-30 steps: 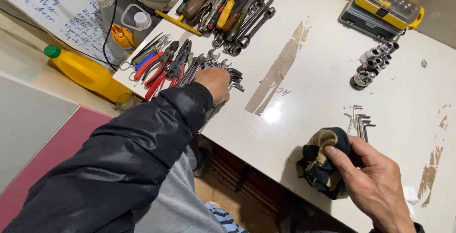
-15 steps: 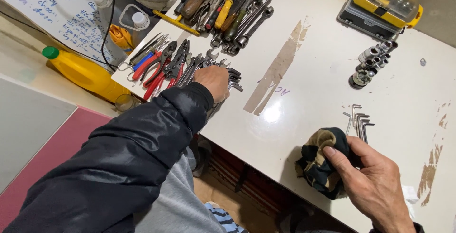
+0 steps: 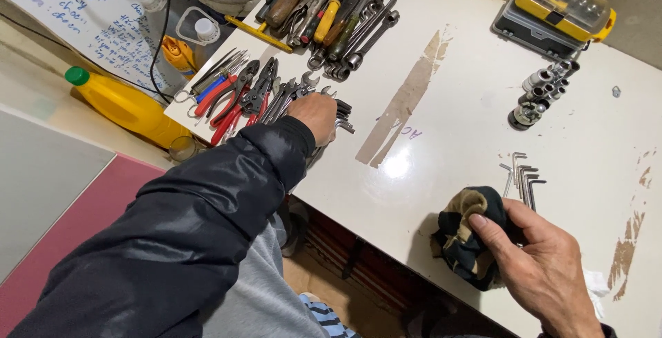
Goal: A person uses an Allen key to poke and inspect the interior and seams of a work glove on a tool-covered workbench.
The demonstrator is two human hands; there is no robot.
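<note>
Looking down: a person's two hands work at a glossy white table crowded with hand tools.
Left hand: the left hand, in a dark padded sleeve, lies knuckles up on a pile of small steel wrenches; its fingers curl down into the pile, but whether they have closed on one I cannot tell, as the fingertips are hidden.
Right hand: the right hand is partly closed around a bunched dark blue and tan rag, thumb pressing into the cloth at the near edge of the table.
Hex keys: a small row of bent metal hex keys lies flat on the table just beyond the right hand and the rag, not touched by either.
Pliers: red-handled and blue-handled pliers and cutters lie side by side just to the left of the left hand.
Large tools: a heap of long spanners and screwdrivers, one with a yellow handle, lies well beyond the left hand.
Sockets: a cluster of shiny sockets stands well beyond the right hand, with a yellow and black bit case farther off behind it.
Off the table: a yellow bottle with a green cap lies to the left of the left hand, below the table edge.
Between the hands: a brown strip of worn surface runs across the white top.
</note>
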